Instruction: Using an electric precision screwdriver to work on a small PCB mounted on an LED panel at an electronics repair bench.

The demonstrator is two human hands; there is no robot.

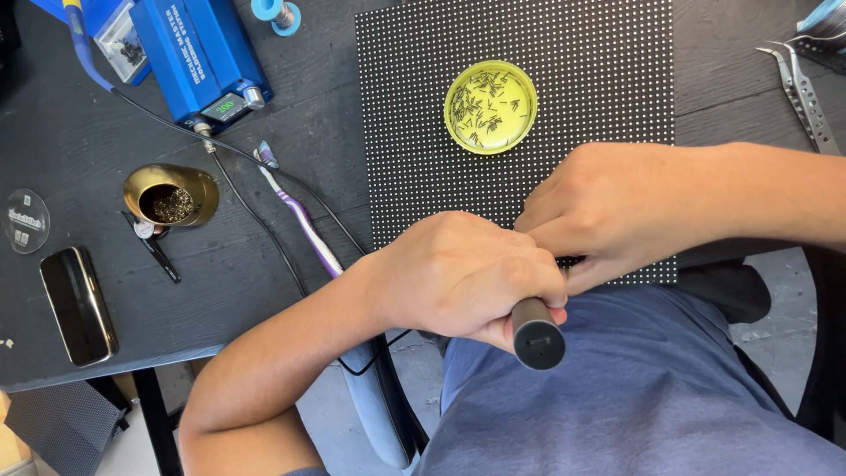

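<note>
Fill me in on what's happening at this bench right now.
A person sits at a dark table with both hands over the near edge of a black dotted panel. The left hand grips a dark cylindrical tool handle; the right hand pinches something hidden at the panel's edge. A yellow-green dish of tiny dark pins sits on the panel. A blue station, brass tip cleaner, toothbrush and phone lie to the left.
</note>
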